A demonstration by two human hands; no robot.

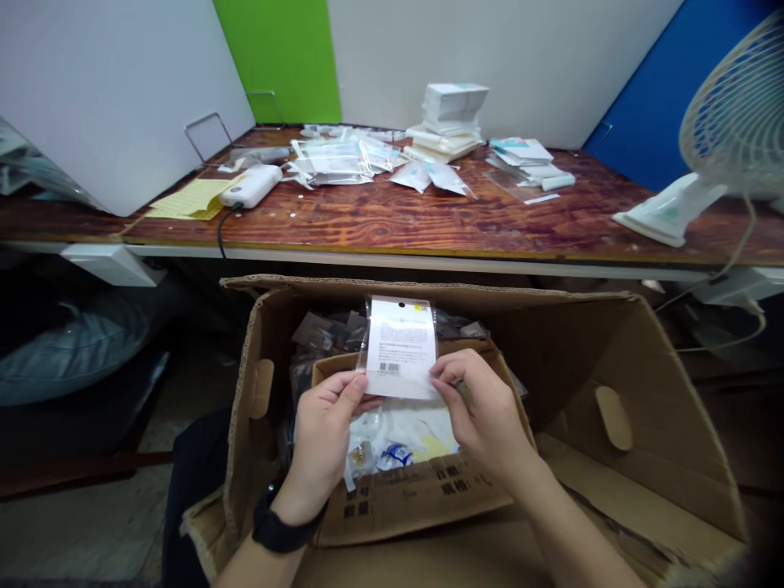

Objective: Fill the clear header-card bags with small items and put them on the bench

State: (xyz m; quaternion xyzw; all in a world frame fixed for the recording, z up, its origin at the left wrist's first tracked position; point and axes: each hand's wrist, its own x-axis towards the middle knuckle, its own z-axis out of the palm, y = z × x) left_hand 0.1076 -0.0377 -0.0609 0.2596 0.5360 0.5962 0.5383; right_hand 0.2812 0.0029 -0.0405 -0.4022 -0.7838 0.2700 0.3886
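Left hand: closed on the pack, pinching its edge (printed side facing me, fwiw)
Right hand: pinching the opposite edge
Below: open carton, more packs inside

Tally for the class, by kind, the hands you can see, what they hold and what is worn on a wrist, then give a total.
Hands: 2 (left hand, right hand)
Clear packet with white label card: 1
Black wrist strap: 1
Total: 4
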